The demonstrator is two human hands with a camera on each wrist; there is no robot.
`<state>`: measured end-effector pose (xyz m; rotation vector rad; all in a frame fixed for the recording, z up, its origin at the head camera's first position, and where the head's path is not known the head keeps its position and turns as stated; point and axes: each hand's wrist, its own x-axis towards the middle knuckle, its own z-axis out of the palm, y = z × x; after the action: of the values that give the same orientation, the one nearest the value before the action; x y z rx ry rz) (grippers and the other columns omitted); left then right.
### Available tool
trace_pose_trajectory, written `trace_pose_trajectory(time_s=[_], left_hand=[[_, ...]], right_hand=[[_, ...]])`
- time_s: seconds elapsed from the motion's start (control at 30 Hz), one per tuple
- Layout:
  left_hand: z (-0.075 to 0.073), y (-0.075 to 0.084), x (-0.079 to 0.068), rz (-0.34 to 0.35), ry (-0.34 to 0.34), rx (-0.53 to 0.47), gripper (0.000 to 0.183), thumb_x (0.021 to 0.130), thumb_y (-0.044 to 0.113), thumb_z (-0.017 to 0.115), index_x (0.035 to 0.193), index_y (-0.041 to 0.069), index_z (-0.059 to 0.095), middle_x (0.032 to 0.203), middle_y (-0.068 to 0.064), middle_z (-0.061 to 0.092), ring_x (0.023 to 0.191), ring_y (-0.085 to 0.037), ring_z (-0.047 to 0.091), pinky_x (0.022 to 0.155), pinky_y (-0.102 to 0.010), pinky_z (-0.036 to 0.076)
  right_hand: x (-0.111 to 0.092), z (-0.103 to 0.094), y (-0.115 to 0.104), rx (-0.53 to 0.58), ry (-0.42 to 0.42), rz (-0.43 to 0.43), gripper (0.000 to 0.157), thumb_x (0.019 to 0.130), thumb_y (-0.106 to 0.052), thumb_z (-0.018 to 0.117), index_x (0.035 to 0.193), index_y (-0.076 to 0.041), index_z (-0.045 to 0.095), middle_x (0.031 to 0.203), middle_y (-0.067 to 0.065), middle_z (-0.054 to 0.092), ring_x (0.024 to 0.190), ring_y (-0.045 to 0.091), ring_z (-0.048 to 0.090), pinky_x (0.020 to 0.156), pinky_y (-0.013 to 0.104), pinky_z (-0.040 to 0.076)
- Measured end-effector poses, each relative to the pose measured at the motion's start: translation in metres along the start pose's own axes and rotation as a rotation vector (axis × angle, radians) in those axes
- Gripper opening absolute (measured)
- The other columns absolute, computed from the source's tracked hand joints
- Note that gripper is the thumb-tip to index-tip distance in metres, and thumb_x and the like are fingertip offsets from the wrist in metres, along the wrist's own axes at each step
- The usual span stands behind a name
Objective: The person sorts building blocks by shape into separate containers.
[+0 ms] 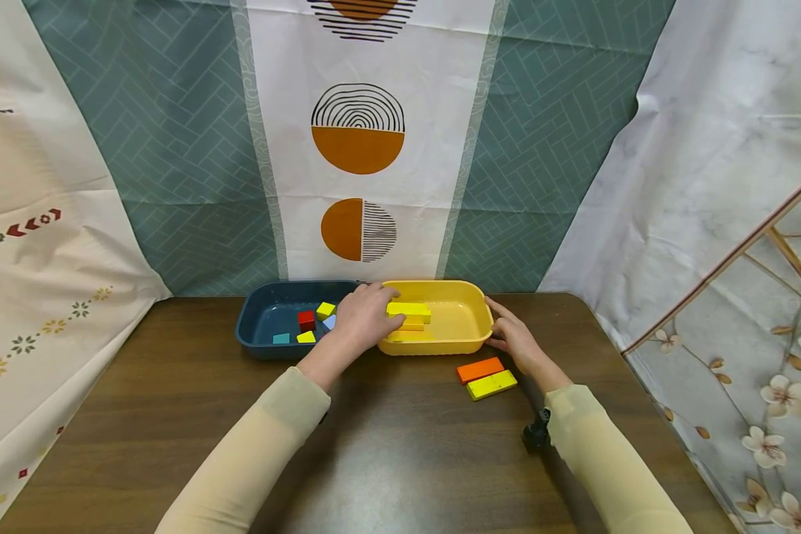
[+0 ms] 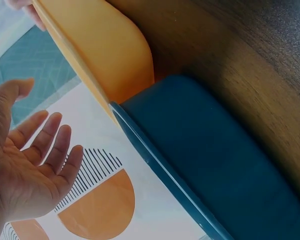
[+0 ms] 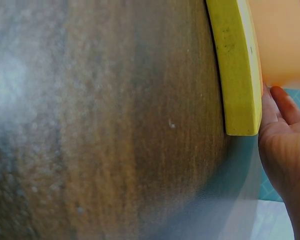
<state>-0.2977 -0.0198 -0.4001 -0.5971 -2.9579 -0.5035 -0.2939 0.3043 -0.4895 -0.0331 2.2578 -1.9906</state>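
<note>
My left hand (image 1: 363, 315) hovers over the place where a dark blue tray (image 1: 256, 343) meets a yellow tray (image 1: 463, 345). In the left wrist view its fingers are spread and loosely bent, with nothing between them. At the yellow tray's right end, my right hand (image 1: 517, 345) touches the outer wall with extended fingers. Yellow blocks (image 1: 410, 311) lie in the left part of the yellow tray, partly hidden by the left hand. The blue tray contains a red cube (image 1: 306, 320) and several small yellow and blue blocks.
On the brown wooden table (image 1: 400, 460), an orange block (image 1: 480, 369) and a yellow block (image 1: 492, 385) lie side by side before the yellow tray, near the right wrist. A patterned curtain (image 1: 193, 185) hangs behind both trays.
</note>
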Motion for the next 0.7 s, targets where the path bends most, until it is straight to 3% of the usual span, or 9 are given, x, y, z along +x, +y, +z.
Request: trace_pose_trajectory(time_s=[0.5, 0.7], left_hand=[[-0.0025, 0.0006, -0.0024, 0.011, 0.008, -0.012, 0.048, 0.094, 0.04, 0.071, 0.135, 0.017, 0.067, 0.134, -0.006, 0.062, 0.114, -0.027, 0.053, 0.096, -0.044, 0.049], [-0.0024, -0.0004, -0.0028, 0.009, 0.011, -0.011, 0.048, 0.094, 0.04, 0.071, 0.135, 0.017, 0.067, 0.134, -0.006, 0.062, 0.113, -0.027, 0.053, 0.096, -0.044, 0.049]], right_hand=[[0.0012, -0.002, 0.0023, -0.005, -0.008, 0.002, 0.067, 0.1, -0.006, 0.037, 0.164, -0.021, 0.026, 0.17, 0.002, 0.018, 0.141, 0.04, 0.041, 0.113, 0.055, 0.037], [0.0022, -0.0036, 0.0018, 0.028, -0.028, 0.011, 0.068, 0.1, -0.002, 0.035, 0.165, -0.015, 0.022, 0.17, 0.007, 0.014, 0.142, 0.044, 0.038, 0.114, 0.059, 0.033]])
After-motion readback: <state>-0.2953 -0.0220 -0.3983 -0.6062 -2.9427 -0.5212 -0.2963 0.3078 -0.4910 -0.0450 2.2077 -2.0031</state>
